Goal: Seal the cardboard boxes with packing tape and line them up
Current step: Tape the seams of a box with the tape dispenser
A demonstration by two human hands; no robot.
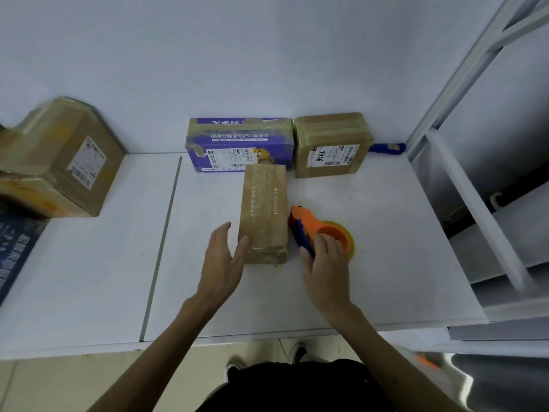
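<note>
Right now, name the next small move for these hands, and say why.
Probably slide the narrow box back into line left of the purple box: tape already runs along its top, the left hand touches its side, and the right hand holds the tape dispenser down on the table.

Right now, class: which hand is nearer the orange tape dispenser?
Right. The right hand grips the tape dispenser; the left hand lies beyond the narrow box, touching its left side.

A white table carries a narrow box. Touching its far end lies a purple box; behind-right a brown box; just right a tape dispenser; far left a large box.
</note>
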